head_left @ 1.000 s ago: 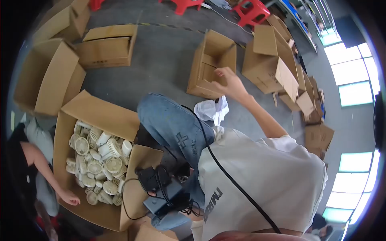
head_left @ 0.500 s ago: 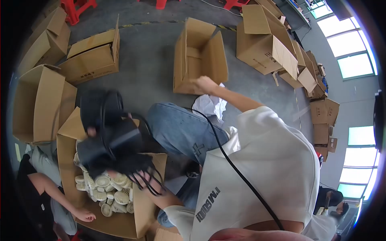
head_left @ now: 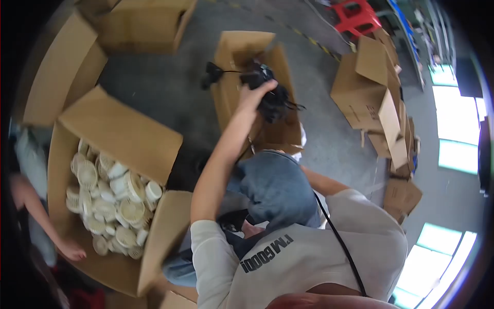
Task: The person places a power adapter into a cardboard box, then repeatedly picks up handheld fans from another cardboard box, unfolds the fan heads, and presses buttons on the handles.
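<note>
My left hand (head_left: 257, 95) grips a bundle of black corded devices (head_left: 272, 98) over the open cardboard box (head_left: 221, 98) in front of me. The exact kind of these devices is blurred. A smaller black piece (head_left: 211, 75) dangles from a cord past the box's left side. My right forearm (head_left: 316, 181) goes down behind my raised knee (head_left: 278, 185), and the right hand is hidden there. A bit of white sheet (head_left: 302, 141) shows beside the near right corner of the box.
At left, a large open carton (head_left: 103, 273) holds many cream handheld fans (head_left: 110, 206). Another person's hand (head_left: 72, 251) is at its left edge. More cartons (head_left: 360, 92) line the right side, near a red stool (head_left: 355, 18). A black cable (head_left: 339, 242) runs down my shirt.
My left hand has carried the black corded devices from above the fan carton across to the open box. My right hand has dropped from the box's near edge out of sight. The view has turned.
</note>
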`<state>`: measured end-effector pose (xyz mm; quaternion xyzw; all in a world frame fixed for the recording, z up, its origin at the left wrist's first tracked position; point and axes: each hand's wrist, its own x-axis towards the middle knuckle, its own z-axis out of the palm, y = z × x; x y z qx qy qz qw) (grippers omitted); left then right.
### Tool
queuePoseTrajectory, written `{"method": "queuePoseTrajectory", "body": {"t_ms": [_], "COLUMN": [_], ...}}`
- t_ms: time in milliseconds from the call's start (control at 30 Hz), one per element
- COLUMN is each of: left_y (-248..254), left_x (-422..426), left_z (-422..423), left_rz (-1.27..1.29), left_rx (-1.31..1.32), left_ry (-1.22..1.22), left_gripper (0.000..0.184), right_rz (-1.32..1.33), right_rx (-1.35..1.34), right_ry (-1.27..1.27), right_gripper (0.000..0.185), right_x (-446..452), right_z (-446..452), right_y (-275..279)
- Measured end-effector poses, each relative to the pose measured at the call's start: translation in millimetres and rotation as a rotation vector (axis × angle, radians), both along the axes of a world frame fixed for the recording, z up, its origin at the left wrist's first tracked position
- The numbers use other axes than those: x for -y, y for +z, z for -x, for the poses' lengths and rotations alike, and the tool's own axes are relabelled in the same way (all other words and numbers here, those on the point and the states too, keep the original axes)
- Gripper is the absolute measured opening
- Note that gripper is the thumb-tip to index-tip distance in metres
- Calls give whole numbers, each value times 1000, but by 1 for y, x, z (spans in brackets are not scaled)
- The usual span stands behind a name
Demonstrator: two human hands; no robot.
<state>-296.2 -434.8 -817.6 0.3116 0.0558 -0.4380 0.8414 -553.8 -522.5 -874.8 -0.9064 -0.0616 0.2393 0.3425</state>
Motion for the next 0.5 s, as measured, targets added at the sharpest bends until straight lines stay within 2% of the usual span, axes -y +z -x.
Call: {"method": "queuePoseTrajectory", "body": {"t_ms": [67, 100, 167, 200, 267, 300, 333, 400, 467, 500], "left_y": [-32, -30, -32, -41, -72, -81, -85, -101, -138, -158], "left_x": [24, 28, 37, 43, 69, 81, 89, 104, 130, 152], "left_z": [17, 22, 30, 36, 50, 56, 61, 67, 89, 95], "left_rz": [-310, -559, -498, -532, -719, -817, -907, -969, -924, -1039], "left_rx": [318, 471, 325, 259, 369, 387, 405, 530, 398, 398], "left_ry": [17, 13, -58, -78, -102, -211, -326, -516, -283, -223], "left_gripper": [63, 68, 66, 65, 71, 74, 77, 60, 61, 53], "right_rz": [-301, -437, -426, -387, -295, -244, -191, -70, 57, 123], "right_rx": [-201, -329, -442, -489, -536, -547, -550, -537, -499, -467], "right_ry": [-339, -504, -367, -270, -82, -11, 56, 175, 284, 336], "right_gripper": [36, 36, 36, 35, 34, 34, 33, 32, 31, 31], "right_x": [-6, -11, -5, 7, 33, 41, 45, 29, -33, -27], "right_z": [-3, -4, 94, 110, 104, 97, 84, 34, -76, -117], "right_y": [-3, 1, 79, 108, 150, 168, 184, 202, 189, 198]}}
